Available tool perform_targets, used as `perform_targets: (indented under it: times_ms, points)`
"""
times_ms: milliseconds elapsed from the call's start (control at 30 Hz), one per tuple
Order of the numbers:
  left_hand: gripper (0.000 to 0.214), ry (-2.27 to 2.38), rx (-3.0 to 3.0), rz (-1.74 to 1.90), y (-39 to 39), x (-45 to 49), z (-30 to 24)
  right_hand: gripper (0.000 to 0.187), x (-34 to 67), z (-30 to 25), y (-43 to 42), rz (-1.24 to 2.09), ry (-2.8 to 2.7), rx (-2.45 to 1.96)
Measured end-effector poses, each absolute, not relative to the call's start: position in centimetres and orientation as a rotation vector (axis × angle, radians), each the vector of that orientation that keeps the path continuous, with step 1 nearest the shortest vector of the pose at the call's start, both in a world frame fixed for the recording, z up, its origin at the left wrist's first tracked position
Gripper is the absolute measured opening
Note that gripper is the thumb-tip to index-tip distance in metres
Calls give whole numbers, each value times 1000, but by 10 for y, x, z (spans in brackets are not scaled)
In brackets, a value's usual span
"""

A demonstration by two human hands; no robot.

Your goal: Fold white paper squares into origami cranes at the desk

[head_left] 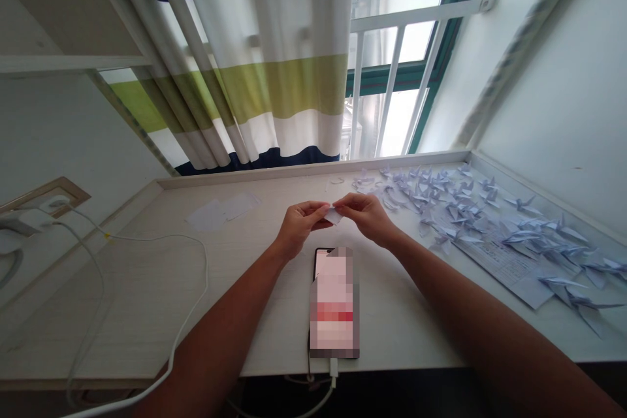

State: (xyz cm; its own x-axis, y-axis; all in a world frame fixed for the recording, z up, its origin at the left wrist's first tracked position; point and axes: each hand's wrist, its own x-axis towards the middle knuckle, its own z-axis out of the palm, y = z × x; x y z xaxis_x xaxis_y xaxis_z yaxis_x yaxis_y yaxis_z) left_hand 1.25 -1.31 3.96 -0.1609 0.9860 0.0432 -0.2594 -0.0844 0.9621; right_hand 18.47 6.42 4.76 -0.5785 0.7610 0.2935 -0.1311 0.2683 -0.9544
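Note:
A small white piece of folded paper [334,215] is pinched between my two hands above the desk. My left hand [302,222] grips its left side with thumb and fingers closed. On the other side, my right hand [365,214] pinches the paper's upper right edge. Fingers cover part of the paper, so its full shape is hidden. Just below the hands lies a phone [335,304] with a lit, blurred screen and a cable plugged into its lower end. Many folded paper cranes [441,192] are spread over the desk's right side.
Flat paper sheets [223,209] lie at the back left of the desk [249,241]. A printed sheet [504,268] sits among the cranes. White charging cables [206,274] run from a wall socket [46,199] across the left side. Behind hangs a striped curtain [274,85] beside a railed window.

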Motion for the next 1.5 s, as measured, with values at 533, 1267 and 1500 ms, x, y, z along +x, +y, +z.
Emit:
perform_targets:
  times_ms: [533, 1267, 1500]
  points:
    - [48, 1240, 1262, 1523, -15, 9, 39, 33, 184, 46, 63, 1361, -1888, -691]
    - [38, 1228, 1203, 1504, -13, 10, 39, 23, 182, 46, 63, 1228, -1873, -644]
    - [35, 1216, 1248, 1500, -10, 9, 34, 26, 183, 47, 61, 1239, -1875, -667]
